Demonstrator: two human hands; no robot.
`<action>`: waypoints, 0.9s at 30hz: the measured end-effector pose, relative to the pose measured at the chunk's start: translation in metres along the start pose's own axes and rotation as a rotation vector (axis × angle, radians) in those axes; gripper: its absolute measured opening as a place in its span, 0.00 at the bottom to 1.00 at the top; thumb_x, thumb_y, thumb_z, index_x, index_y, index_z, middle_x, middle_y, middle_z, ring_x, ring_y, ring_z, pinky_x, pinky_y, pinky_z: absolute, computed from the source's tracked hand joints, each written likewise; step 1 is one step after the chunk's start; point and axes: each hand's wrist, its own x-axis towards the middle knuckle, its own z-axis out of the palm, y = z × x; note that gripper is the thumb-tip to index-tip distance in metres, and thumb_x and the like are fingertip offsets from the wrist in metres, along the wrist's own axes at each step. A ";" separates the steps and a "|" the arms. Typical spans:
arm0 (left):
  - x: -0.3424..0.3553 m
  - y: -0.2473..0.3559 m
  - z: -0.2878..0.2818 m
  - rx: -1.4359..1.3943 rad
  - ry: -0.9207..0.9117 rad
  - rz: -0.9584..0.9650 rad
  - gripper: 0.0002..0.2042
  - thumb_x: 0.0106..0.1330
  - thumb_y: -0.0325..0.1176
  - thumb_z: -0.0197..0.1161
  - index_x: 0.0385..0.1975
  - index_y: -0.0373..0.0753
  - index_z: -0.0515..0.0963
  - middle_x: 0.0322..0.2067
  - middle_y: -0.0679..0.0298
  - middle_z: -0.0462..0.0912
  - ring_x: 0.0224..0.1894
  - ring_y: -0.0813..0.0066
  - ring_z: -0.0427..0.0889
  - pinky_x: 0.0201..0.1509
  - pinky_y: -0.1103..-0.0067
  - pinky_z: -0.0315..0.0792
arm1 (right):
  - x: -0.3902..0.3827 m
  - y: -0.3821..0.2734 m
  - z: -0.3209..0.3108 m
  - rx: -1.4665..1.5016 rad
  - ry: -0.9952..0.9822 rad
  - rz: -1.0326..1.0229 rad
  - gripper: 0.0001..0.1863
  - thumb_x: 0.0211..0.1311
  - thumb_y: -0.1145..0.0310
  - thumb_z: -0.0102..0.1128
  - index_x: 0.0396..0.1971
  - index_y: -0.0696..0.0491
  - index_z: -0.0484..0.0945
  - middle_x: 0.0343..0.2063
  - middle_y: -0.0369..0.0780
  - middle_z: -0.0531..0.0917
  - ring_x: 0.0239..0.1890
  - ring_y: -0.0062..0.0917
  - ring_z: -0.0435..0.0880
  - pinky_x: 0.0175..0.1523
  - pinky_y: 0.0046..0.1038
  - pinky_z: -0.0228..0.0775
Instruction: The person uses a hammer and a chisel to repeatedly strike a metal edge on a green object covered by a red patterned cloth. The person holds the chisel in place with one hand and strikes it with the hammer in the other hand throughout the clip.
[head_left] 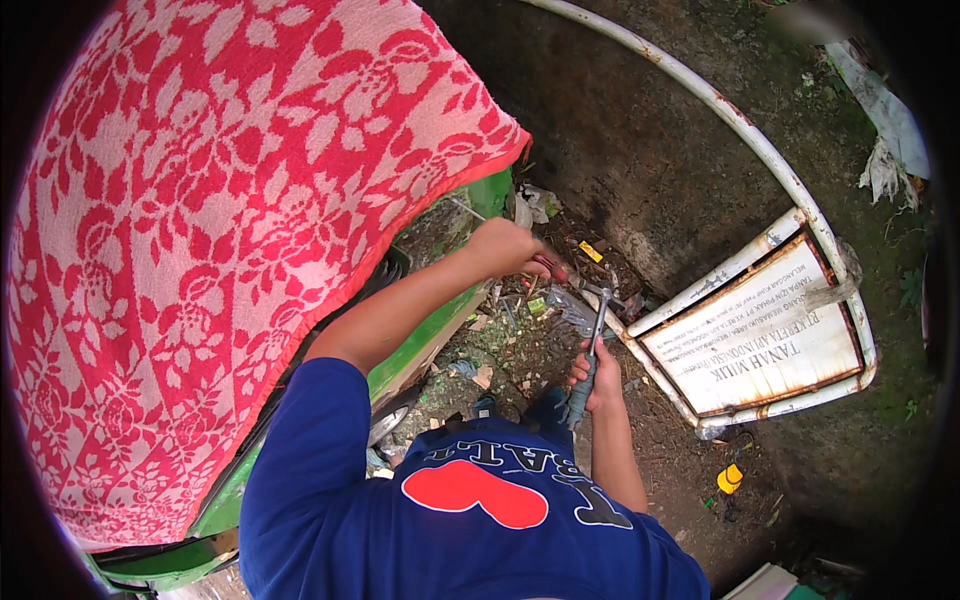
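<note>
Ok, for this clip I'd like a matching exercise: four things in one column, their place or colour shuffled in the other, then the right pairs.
Things:
1. hammer
2. red-handled tool
3. cloth
4. sign panel

Place or colour:
A. white, with rusty edges
B. gripped in the left hand
C. red and pale, in a leafy floral pattern
D. gripped in the right hand

Pairs: 1-D, 2-B, 3-C, 4-A
</note>
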 end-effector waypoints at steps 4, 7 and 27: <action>0.001 -0.001 0.004 0.021 0.006 -0.014 0.25 0.54 0.64 0.61 0.22 0.45 0.82 0.20 0.61 0.81 0.25 0.59 0.83 0.26 0.67 0.74 | 0.000 0.001 0.000 -0.006 0.011 0.001 0.19 0.72 0.46 0.45 0.39 0.47 0.70 0.15 0.29 0.66 0.14 0.16 0.66 0.23 0.27 0.66; 0.001 -0.003 0.008 0.037 -0.015 -0.019 0.25 0.54 0.64 0.62 0.23 0.45 0.82 0.20 0.61 0.81 0.25 0.60 0.83 0.27 0.66 0.74 | 0.001 0.007 0.000 0.028 0.000 0.008 0.19 0.72 0.46 0.45 0.39 0.47 0.70 0.15 0.29 0.65 0.14 0.17 0.66 0.24 0.28 0.66; -0.002 -0.013 0.015 0.087 -0.076 0.022 0.23 0.54 0.63 0.61 0.25 0.46 0.82 0.21 0.62 0.81 0.27 0.60 0.84 0.27 0.66 0.74 | 0.011 0.039 0.028 0.225 -0.132 0.091 0.21 0.72 0.43 0.42 0.31 0.45 0.68 0.14 0.29 0.63 0.15 0.17 0.63 0.25 0.28 0.64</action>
